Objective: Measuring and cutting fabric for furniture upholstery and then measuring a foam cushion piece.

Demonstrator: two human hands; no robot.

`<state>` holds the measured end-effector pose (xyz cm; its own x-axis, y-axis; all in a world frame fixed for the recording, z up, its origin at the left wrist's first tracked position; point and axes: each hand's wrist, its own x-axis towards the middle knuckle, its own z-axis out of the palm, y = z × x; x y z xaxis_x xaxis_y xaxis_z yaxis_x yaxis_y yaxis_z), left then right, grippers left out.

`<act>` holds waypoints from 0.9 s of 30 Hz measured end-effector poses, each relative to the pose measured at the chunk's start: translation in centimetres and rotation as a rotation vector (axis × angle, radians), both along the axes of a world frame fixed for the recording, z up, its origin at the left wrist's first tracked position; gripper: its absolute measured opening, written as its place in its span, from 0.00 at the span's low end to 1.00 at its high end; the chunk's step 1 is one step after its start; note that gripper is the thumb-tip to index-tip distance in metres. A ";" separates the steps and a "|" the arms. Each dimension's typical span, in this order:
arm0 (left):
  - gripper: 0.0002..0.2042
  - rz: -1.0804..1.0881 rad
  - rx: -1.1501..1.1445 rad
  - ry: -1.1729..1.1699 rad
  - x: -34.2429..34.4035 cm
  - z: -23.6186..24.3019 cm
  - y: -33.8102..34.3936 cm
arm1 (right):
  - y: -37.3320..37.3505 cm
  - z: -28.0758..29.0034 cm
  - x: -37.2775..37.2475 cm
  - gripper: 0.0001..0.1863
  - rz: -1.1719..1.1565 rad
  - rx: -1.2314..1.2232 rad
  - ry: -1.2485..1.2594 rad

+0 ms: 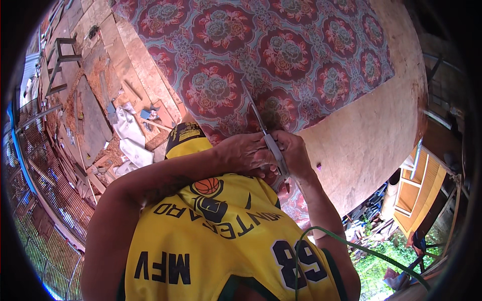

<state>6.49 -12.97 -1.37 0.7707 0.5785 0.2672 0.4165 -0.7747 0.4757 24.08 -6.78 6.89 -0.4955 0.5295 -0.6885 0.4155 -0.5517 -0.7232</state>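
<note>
Both of my hands meet in front of my chest around a utility knife (275,153) with a grey handle and a long thin blade pointing away from me. My right hand (296,153) grips the handle from the right. From the left, my left hand (243,154) has its curled fingers against the same handle. The blade lies over a red and blue-grey fabric (286,52) with a floral medallion pattern. Some of that fabric hangs down below my hands, partly hidden by them.
Under the fabric is a pale wooden board (361,125) with a curved edge. A floor of planks and scraps lies left, with a crumpled white cloth (131,143) and a dark stool-like frame (63,62). A green cord (371,251) crosses lower right, near a wooden frame (419,188).
</note>
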 end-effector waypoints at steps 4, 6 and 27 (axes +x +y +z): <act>0.25 0.023 -0.020 -0.049 -0.1 0.3 0.1 | 0.1 0.1 -0.1 0.27 -0.011 0.007 0.010; 0.24 0.015 -0.073 -0.065 -0.1 0.3 0.1 | 0.2 0.1 0.0 0.27 -0.018 0.009 0.020; 0.31 0.003 0.101 0.256 0.5 -0.9 -1.2 | 2.9 -1.3 -2.3 0.27 0.048 0.058 -0.037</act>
